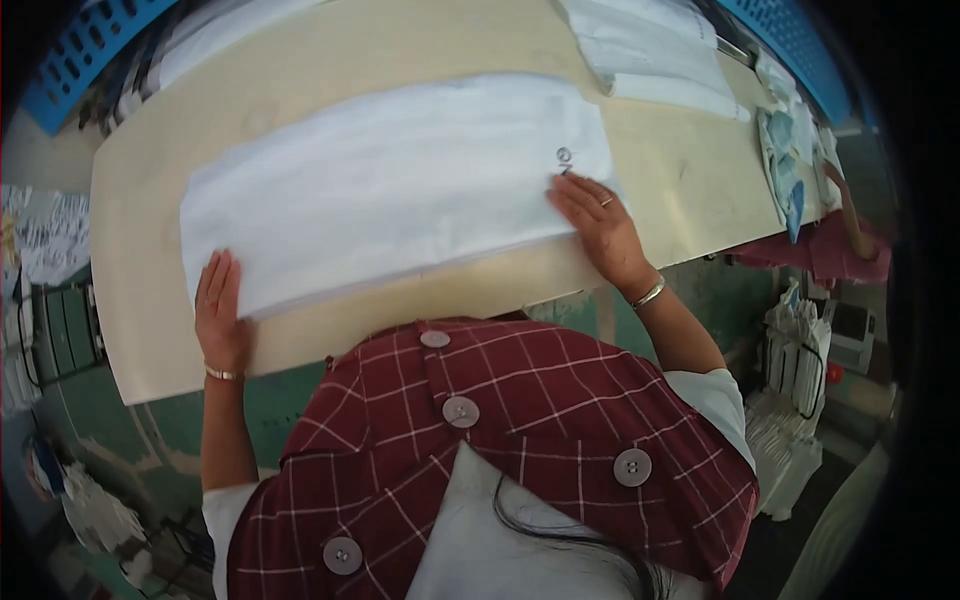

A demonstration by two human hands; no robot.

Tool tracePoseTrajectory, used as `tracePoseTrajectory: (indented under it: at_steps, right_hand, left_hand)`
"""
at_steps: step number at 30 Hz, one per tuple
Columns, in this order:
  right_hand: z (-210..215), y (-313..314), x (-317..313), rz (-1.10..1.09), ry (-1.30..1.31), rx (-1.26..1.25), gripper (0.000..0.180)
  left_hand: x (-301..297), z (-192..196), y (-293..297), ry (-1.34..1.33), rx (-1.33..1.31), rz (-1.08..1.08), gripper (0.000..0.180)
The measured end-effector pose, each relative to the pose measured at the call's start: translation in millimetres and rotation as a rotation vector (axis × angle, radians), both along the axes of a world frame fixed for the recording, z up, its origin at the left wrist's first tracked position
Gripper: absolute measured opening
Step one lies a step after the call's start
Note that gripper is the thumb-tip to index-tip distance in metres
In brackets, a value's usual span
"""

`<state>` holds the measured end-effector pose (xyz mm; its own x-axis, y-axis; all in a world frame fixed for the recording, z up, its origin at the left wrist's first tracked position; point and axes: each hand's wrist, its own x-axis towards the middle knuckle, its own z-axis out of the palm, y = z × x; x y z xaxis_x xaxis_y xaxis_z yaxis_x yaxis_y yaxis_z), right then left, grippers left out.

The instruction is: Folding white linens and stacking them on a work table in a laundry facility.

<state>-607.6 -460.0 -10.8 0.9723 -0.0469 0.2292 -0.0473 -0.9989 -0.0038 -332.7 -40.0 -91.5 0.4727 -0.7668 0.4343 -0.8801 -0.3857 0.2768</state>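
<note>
A long white folded cloth [400, 190] lies flat across the cream tabletop [150, 340], with a small dark printed mark near its right end. My left hand [220, 310] rests on the cloth's near left corner, fingers stretched out and lying flat. On the right end, just below the printed mark, my right hand [600, 225] lies with its fingers extended over the cloth. Neither hand grips anything.
More white cloth [650, 60] lies at the table's far right, and crumpled white and blue pieces [785, 160] hang at its right edge. Blue perforated plastic crates [85, 55] stand beyond. Bundled white stacks [795, 350] are at the lower right, near another person's arm [850, 210].
</note>
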Motion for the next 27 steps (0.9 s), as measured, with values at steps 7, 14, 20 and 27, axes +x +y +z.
tracePoseTrajectory:
  at_steps: [7,14,20,27]
  right_hand:
    - [13,-60,-13,-0.089,-0.07,0.359,0.053]
    - [27,-213,39,-0.325,-0.089,-0.141,0.032]
    - [77,-55,92,0.234,-0.262,-0.013,0.03]
    - [84,-70,25,-0.105,-0.255,-0.007,0.032]
  left_hand:
    - [-21,39,14,0.388,0.139,-0.103,0.06]
    - [-18,122,-106,0.177,0.024,-0.121,0.045]
    - [-62,206,-292,-0.311,-0.12,-0.401,0.045]
    - [33,214,-204,-0.234,0.112,-0.474,0.039]
